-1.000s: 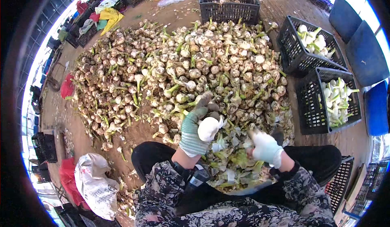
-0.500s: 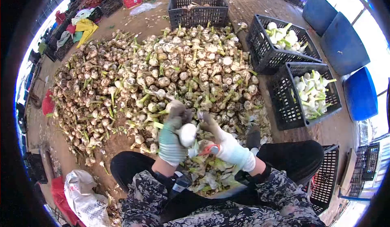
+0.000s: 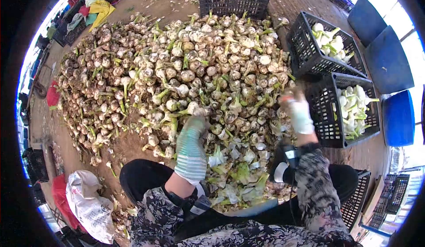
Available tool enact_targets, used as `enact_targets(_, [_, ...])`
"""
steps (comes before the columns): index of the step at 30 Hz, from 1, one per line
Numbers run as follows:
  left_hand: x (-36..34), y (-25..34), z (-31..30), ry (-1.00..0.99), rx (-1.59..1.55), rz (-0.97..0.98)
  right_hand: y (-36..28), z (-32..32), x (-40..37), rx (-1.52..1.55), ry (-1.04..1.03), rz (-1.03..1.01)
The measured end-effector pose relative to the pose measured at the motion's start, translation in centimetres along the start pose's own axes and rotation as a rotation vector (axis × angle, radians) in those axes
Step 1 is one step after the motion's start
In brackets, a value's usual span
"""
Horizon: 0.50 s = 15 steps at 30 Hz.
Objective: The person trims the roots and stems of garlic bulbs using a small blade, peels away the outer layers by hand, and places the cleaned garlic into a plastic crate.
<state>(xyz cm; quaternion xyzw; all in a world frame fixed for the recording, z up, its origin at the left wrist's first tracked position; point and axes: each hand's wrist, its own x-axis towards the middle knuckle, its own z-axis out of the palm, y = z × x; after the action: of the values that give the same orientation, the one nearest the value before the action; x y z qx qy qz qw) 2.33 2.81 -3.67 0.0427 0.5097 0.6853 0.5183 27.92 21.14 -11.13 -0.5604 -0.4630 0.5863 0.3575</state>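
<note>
My left hand (image 3: pixel 193 134), in a green-and-white striped glove, reaches to the near side of a big heap of dirty garlic bulbs (image 3: pixel 212 70). Its fingers close around a garlic bulb (image 3: pixel 193 109) whose stem points left. My right hand (image 3: pixel 299 113), in a whitish glove and smeared by motion, is over the heap's right edge, beside the nearer black crate (image 3: pixel 325 118). Something orange shows at its fingers, apparently the handle of a small tool; the rest of it is blurred. Cleaned white garlic (image 3: pixel 354 110) lies in that crate.
Behind it stands another black crate (image 3: pixel 305 61) with white garlic, and a third crate (image 3: pixel 234 3) is at the heap's far side. Peeled skins (image 3: pixel 239 176) lie between my knees. A white sack (image 3: pixel 90 207) is at lower left; blue panels (image 3: pixel 389 61) stand at right.
My hands have parted: the left went forward to the heap, the right swung right toward the crates. The white bulb at my left hand is no longer in either hand. The view has shifted.
</note>
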Motion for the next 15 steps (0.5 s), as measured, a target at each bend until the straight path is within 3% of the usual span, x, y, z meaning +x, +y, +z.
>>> enact_targets(1, [0.2,-0.4,-0.2,-0.011,0.035,0.009,4.0,1.2,2.7,-0.304,0.140,-0.190])
enact_targets(2, [0.4,-0.9,-0.5,-0.019,0.068,0.020,6.0,2.0,5.0,-0.617,0.150,-0.232])
enact_targets(3, [0.8,-1.4,-1.1,-0.018,0.090,0.022,7.3,2.9,6.4,-0.924,0.184,-0.454])
enact_targets(4, [0.8,-1.4,-1.2,-0.010,0.082,0.032,8.5,3.8,7.5,-0.955,0.106,-0.503])
enact_targets(6, [0.7,-1.1,-1.3,-0.059,0.180,-0.067,10.6,3.4,9.5,-0.853,-0.068,-0.291])
enact_targets(7, [0.5,-1.0,-1.2,-0.082,0.193,-0.055,9.0,5.0,9.4,-0.908,0.087,-0.300])
enact_targets(8, [0.2,-0.7,-1.0,-0.072,0.189,-0.057,7.5,4.7,7.9,-0.241,0.163,-0.072])
enact_targets(10, [0.0,-0.3,-0.4,-0.149,0.214,-0.091,4.3,5.1,5.7,-0.027,0.209,-0.264])
enact_targets(12, [-0.2,-0.5,0.2,-0.143,0.256,-0.081,-1.7,5.4,0.6,-0.011,-0.052,-0.412])
enact_targets(14, [-0.3,-0.7,0.6,-0.143,0.055,-0.450,-6.9,6.9,-4.9,0.380,-0.368,-0.213])
enact_targets(15, [-0.5,-1.0,0.6,-0.212,-0.028,-0.474,-8.0,7.1,-6.3,0.387,-0.477,-0.199])
